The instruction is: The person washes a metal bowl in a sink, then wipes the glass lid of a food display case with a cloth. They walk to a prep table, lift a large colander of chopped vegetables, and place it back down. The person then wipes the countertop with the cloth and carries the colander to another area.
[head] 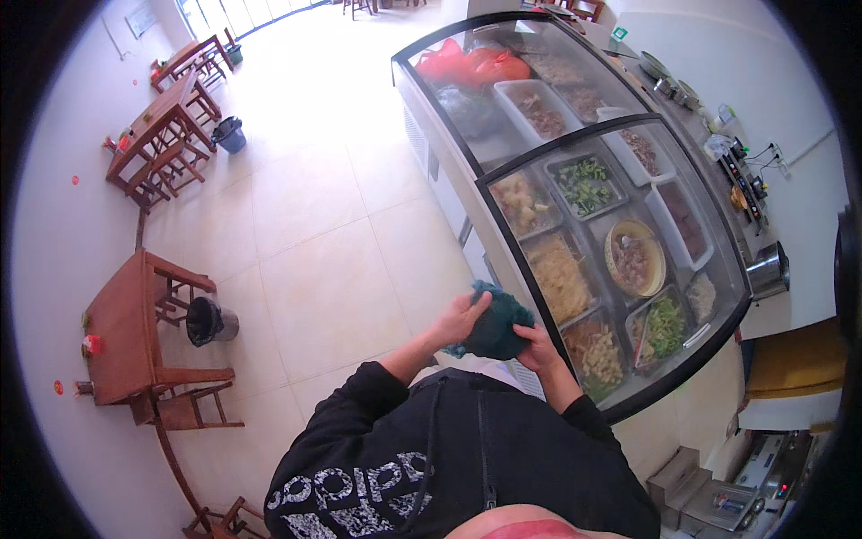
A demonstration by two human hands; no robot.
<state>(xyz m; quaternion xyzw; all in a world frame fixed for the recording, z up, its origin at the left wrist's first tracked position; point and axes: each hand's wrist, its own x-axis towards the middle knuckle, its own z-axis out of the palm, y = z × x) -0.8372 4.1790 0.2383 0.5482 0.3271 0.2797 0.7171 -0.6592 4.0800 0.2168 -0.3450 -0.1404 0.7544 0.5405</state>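
Note:
Both of my hands grip a dark green cloth [497,330], bunched up in front of my waist. On its left side is my left hand [460,319], with the thumb laid over the fabric. My right hand [537,345] pinches the opposite edge, close to the black frame of a glass-topped food display case [502,222]. Under the glass, nearest my hands, are a tray of pale yellow shreds [557,276] and a tray of diced food [599,354]. Further in sits a round yellow bowl [635,259] of meat with a spoon.
Wooden tables [121,330] with stools line the left wall. Lined bins [210,321] stand on the tiled floor beside them. Behind the case runs a counter with a power strip [744,185] and a steel pot [769,271]. Steel kitchen equipment [707,495] is at the lower right.

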